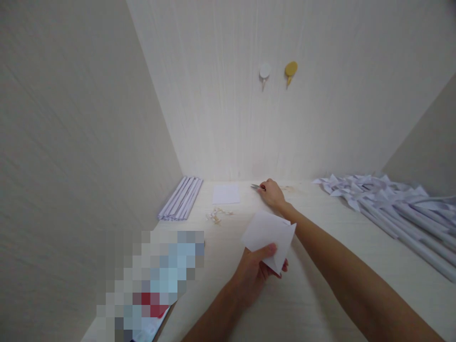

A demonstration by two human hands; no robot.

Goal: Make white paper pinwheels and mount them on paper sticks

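Note:
My left hand (256, 270) holds a folded white paper (268, 233) above the desk, thumb on top of it. My right hand (272, 194) reaches far back across the desk and closes over a pair of scissors (257, 187), whose metal tip and a bit of red handle stick out to the left of the fingers. A flat white paper square (225, 194) lies left of the scissors. A small heap of pale wooden bits (217, 215) lies in front of that square.
A row of rolled white paper sticks (182, 198) lies along the left wall. A heap of finished white paper pinwheels on sticks (388, 202) fills the right side. Two hooks, white (264, 72) and yellow (290, 70), hang on the back wall. A blurred item (153, 280) sits at front left.

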